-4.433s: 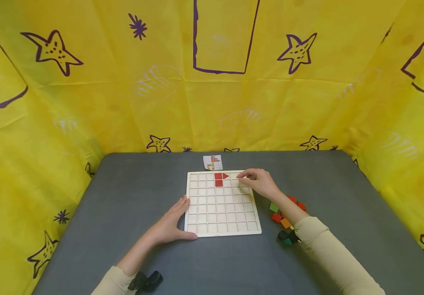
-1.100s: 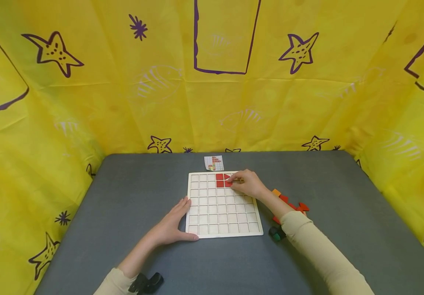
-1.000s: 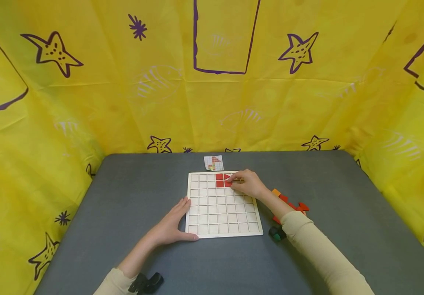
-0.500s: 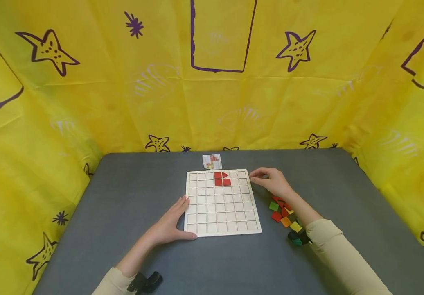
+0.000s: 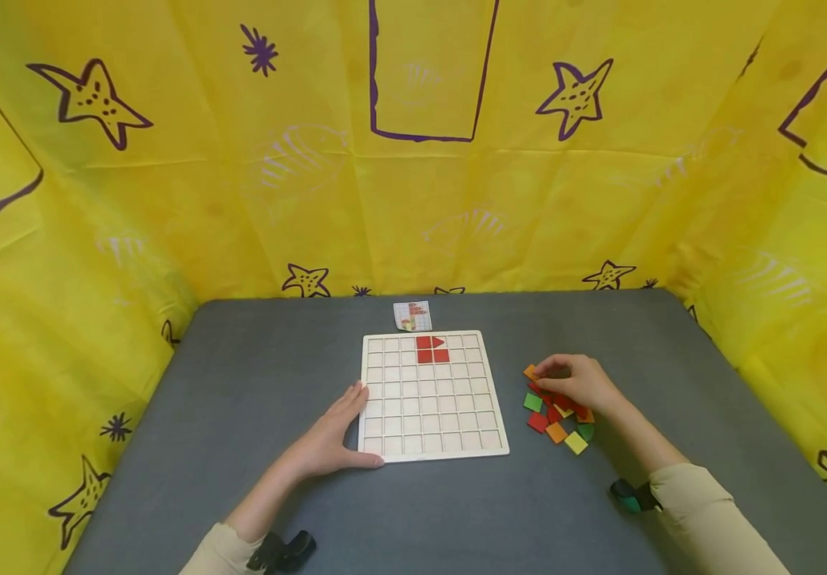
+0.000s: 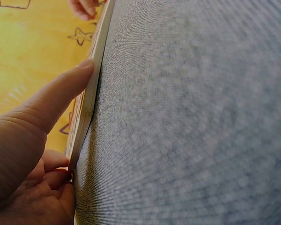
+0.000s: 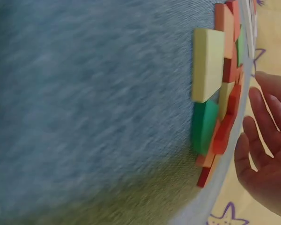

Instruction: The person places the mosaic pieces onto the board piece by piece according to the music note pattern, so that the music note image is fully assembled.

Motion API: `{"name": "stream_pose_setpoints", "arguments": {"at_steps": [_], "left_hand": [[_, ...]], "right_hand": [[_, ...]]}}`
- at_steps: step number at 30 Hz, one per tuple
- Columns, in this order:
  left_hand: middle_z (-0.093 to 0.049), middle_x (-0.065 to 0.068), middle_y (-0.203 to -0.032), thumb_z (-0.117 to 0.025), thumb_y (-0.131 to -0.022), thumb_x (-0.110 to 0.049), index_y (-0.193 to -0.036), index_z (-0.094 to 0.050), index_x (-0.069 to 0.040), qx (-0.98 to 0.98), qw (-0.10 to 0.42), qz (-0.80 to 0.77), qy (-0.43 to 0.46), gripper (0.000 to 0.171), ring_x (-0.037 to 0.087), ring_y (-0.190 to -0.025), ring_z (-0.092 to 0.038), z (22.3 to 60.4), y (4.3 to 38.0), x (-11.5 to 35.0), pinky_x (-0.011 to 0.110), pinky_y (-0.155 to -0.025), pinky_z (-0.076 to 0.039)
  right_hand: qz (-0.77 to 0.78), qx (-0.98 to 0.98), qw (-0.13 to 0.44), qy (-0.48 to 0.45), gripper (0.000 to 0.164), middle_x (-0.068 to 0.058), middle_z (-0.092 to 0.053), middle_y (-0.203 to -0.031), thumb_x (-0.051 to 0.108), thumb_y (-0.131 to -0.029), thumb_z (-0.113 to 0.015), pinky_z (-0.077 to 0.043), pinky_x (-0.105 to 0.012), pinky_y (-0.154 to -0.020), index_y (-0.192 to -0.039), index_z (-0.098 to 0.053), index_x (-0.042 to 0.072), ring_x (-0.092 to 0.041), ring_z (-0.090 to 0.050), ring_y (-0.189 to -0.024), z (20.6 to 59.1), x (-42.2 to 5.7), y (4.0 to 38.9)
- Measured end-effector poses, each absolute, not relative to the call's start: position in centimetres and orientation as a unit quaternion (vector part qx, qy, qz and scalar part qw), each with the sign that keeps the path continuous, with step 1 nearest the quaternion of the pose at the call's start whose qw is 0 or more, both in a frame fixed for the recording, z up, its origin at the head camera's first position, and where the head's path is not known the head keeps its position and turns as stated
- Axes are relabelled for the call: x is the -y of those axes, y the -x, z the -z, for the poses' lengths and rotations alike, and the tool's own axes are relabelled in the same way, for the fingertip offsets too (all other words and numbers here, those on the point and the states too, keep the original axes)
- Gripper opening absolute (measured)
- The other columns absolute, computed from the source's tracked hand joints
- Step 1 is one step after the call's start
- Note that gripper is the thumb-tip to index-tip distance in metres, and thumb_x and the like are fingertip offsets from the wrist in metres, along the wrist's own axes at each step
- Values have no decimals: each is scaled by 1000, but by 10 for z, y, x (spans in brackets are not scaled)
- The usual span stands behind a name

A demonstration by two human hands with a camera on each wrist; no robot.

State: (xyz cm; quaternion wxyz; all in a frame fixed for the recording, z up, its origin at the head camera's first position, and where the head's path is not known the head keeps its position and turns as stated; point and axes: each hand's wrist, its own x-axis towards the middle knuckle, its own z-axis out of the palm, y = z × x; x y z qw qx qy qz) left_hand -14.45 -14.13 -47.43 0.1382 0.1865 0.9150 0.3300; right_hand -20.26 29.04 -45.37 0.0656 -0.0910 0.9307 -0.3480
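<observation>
The white grid board (image 5: 433, 407) lies flat on the grey desk (image 5: 277, 343), four red pieces in its two far rows: a square (image 5: 424, 342) beside a triangle (image 5: 438, 343), and below them two squares, of which the right-hand one (image 5: 441, 355) was missing in the earliest frame. The right hand (image 5: 579, 382), half a second ago just off the board's far right corner, is now above the loose pieces (image 5: 537, 422) right of the board, its fingers loosely bent and apart; whether it touches a piece I cannot tell. The left hand (image 5: 334, 435), unmoved, is spread against the board's left edge, thumb on the near edge. Beyond the board, the small card (image 5: 412, 315) bears a printed grid with coloured shapes; any lettering is too small to read.
</observation>
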Motion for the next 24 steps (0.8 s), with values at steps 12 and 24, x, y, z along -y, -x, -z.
{"name": "stream_pose_setpoints", "arguments": {"at_steps": [12,24], "left_hand": [[-12,18,-158,-82,-67,-49,-149,-21,1,-915,137,-328,-191,114,35,-146,-11,474,145,142,54,-114,-19],[-12,17,-158,-82,-66,-49,-149,-22,0,-915,138,-330,-187,114,34,-146,-11,474,144,141,54,-114,-19]], "right_hand": [[288,-947,35,136,16,0,-68,-98,24,-81,-75,-43,-39,-81,-97,-73,22,-20,-54,-90,461,-291,201],[276,-949,25,150,23,0,-68,-97,28,-79,-77,-41,-37,-78,-100,-73,18,-20,-51,-90,463,-291,203]]}}
